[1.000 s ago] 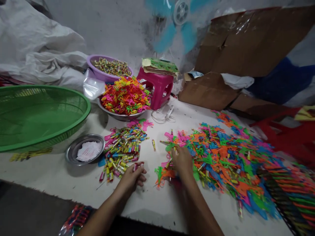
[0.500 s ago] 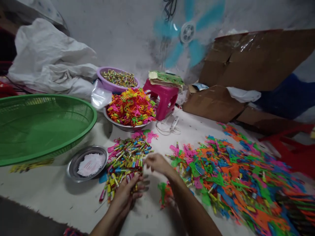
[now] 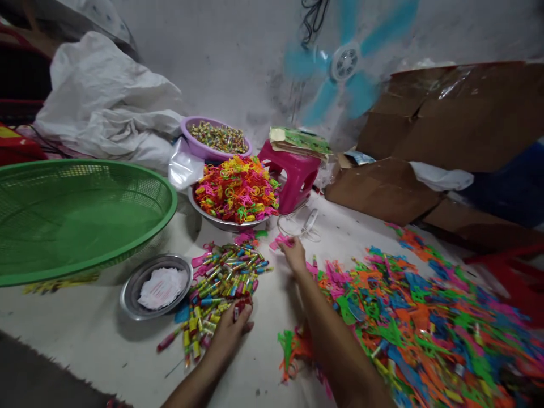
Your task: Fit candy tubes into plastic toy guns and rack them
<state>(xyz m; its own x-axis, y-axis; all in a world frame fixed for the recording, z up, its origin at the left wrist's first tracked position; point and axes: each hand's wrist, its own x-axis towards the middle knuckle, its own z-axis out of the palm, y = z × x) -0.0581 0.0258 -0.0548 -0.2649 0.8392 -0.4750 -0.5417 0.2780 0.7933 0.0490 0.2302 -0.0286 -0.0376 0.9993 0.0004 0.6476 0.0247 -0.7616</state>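
Observation:
Small shiny candy-like tubes [image 3: 232,266] lie in a heap at the middle of the white surface. At the heap's lower right edge, my left hand [image 3: 233,326] is closed around a small red tube [image 3: 242,306]. Farther up and to the right, my right hand [image 3: 294,254] pinches a pink plastic piece [image 3: 278,242]. A wide pile of colourful plastic pieces [image 3: 408,317], with some tubes mixed in, spreads to the right of my right arm. A few green and orange pieces [image 3: 289,351] lie between my forearms.
A metal bowl of paper slips [image 3: 164,288] and a green basket [image 3: 85,226] are on the left. Behind the heap stand a heaped bowl of bright pieces [image 3: 238,190], a purple basin [image 3: 216,139] and a pink stool [image 3: 293,170]. Cardboard boxes [image 3: 382,190] and a fan [image 3: 344,62] are behind.
My right hand has moved up and away from my left hand, and now holds the pink piece. The camera view has shifted slightly left.

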